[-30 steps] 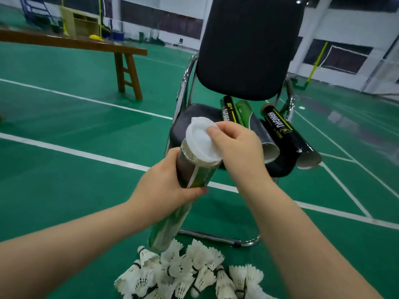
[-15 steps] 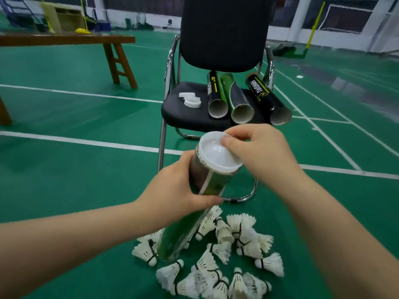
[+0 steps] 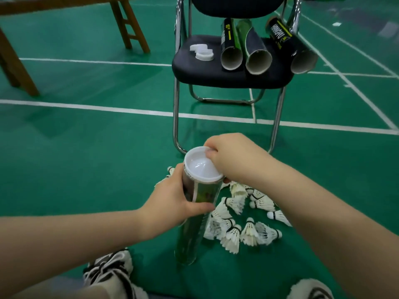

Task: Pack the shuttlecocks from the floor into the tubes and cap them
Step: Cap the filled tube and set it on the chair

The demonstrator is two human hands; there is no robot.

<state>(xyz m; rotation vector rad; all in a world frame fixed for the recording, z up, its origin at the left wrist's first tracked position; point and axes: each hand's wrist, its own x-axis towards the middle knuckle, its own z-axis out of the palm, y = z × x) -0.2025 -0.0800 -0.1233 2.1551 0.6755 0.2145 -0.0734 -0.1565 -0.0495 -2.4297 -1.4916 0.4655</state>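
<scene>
Steadying the green tube (image 3: pixel 195 214) upright over the floor's shuttlecocks (image 3: pixel 241 221), the left hand (image 3: pixel 170 203) grips its upper body so the right hand (image 3: pixel 235 158), pinching the white cap (image 3: pixel 201 166), can work its rim.

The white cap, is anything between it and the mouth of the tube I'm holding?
Nothing visible. The white cap already covers the mouth of the tube, which the left hand grips just below; the right hand fingers hold the cap's far rim.

green cardboard tube (image 3: pixel 188 240) stands nearly upright, white plastic cap (image 3: pixel 200 167) on its top; white feather shuttlecocks (image 3: pixel 233 236) lie scattered just beside it.
</scene>
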